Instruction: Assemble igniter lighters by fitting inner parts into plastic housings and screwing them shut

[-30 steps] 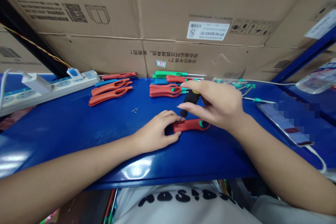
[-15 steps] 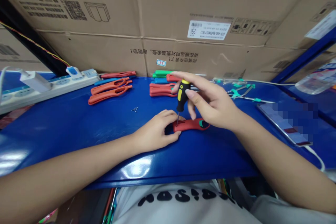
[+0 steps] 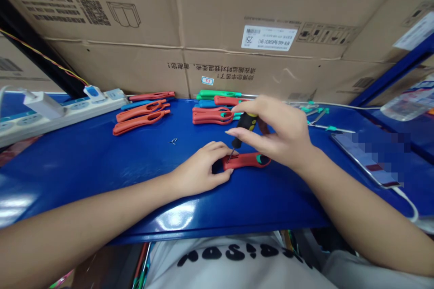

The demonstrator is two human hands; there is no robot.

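Observation:
A red plastic handle with a green button lies on the blue table in front of me. My left hand pinches its left end and holds it down. My right hand is closed round a small screwdriver with a black and yellow grip. The screwdriver leans to the right, and its thin tip rests on the left part of the red handle.
Several red, blue and green handles lie along the back of the table. A white power strip sits at the left, a phone at the right. Small metal parts lie loose. Cardboard boxes stand behind.
My right hand has tipped the screwdriver from upright to a lean toward the right and folded over its grip. The tip stays on the red handle. My left hand has not moved.

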